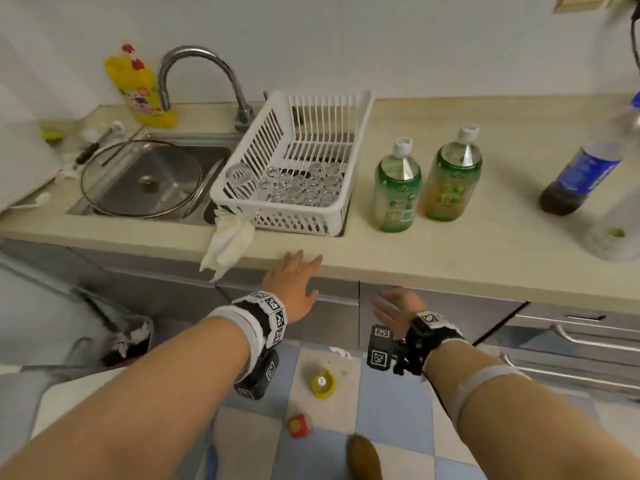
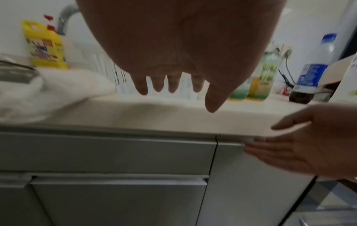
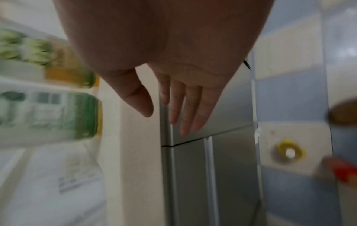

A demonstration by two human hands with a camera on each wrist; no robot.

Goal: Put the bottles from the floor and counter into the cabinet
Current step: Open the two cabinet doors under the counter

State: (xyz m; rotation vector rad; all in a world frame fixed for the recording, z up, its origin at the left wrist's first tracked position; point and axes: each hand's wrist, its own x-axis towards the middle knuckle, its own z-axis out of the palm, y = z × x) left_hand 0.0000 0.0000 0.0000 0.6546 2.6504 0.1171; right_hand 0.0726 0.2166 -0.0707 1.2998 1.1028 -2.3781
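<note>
Two green bottles point(image 1: 397, 188) point(image 1: 452, 174) stand on the beige counter point(image 1: 485, 251), with a blue-labelled dark bottle point(image 1: 581, 174) further right. On the tiled floor below stand a yellow-capped bottle point(image 1: 322, 383) and a red-capped bottle point(image 1: 300, 426). The grey cabinet door point(image 1: 450, 313) under the counter is closed. My left hand point(image 1: 294, 282) is open, fingers straight at the counter's front edge. My right hand point(image 1: 394, 306) is open too, its fingers point(image 3: 181, 119) flat by the top of the cabinet door point(image 3: 222, 175). Neither hand holds anything.
A white basket point(image 1: 242, 174) of glasses sits over the sink edge, a white cloth point(image 1: 228, 247) hanging off the counter. A yellow detergent bottle point(image 1: 138, 91) stands by the faucet point(image 1: 194, 64). Drawers with handles point(image 1: 588, 337) are at right; a bin point(image 1: 131, 341) at left.
</note>
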